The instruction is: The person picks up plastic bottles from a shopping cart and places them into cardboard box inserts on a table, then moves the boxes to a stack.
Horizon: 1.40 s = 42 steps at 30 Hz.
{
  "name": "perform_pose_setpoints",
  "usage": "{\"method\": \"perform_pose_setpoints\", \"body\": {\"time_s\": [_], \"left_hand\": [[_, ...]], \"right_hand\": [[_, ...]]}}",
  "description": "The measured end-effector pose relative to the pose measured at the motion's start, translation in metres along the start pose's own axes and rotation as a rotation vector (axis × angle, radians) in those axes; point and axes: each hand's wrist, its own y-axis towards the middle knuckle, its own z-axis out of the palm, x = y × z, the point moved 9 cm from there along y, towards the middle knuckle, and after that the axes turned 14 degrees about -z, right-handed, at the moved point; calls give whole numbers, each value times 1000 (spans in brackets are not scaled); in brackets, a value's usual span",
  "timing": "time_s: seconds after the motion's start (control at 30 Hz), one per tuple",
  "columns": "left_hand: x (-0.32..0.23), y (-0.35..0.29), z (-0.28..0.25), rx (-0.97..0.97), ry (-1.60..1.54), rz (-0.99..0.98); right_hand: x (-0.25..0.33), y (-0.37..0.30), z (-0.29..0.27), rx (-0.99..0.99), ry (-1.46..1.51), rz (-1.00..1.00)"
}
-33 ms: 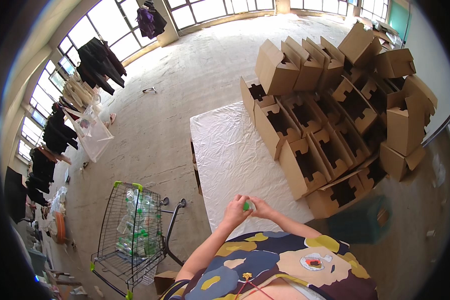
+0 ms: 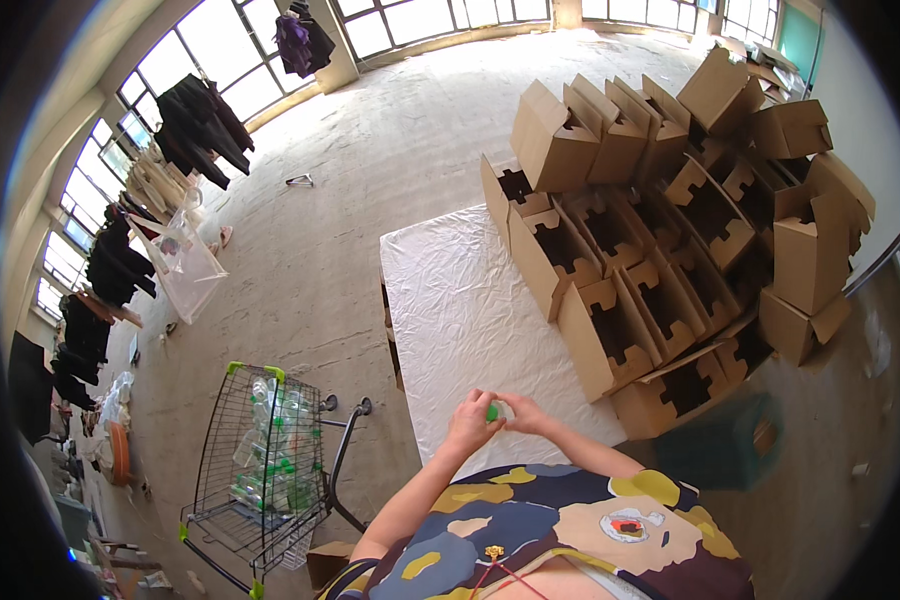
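Close in front of my body, over the near end of a white cloth (image 2: 450,330), my two hands meet around a small clear plastic bottle with a green cap (image 2: 492,412). My left hand (image 2: 472,424) is closed about the green cap, its fingers curled. From the other side my right hand (image 2: 526,417) grips the clear part, fingertips pressed to it. Most of the bottle is hidden by the fingers. More clear bottles with green caps (image 2: 282,440) lie heaped in a black wire shopping cart (image 2: 210,450) to my left.
Open brown cardboard boxes (image 2: 610,320) are packed over the right side of the cloth, with several more stacked behind. A teal bin (image 2: 720,445) stands at the right. Dark clothes (image 2: 200,125) and a clear plastic bag (image 2: 182,265) hang along the left windows.
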Motion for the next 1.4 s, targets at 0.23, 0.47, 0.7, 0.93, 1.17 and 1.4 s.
{"method": "perform_pose_setpoints", "body": {"time_s": [0.23, 0.47, 0.7, 0.93, 1.17, 1.4], "left_hand": [[18, 7, 6, -6, -52, -23], [17, 5, 8, 19, -110, -34], [42, -1, 18, 58, -147, -103], [58, 3, 30, 50, -282, -44], [58, -7, 21, -76, -297, -19], [93, -35, -5, -136, -474, -74]], "right_hand": [[18, 79, -204, -391, 345, -63], [18, 172, -434, -892, -113, -269], [-5, 268, -477, -784, -387, 104], [-1, 281, -452, -720, -49, -63], [142, 194, -313, -578, -75, -384], [127, 107, -141, -426, 194, -258]]}}
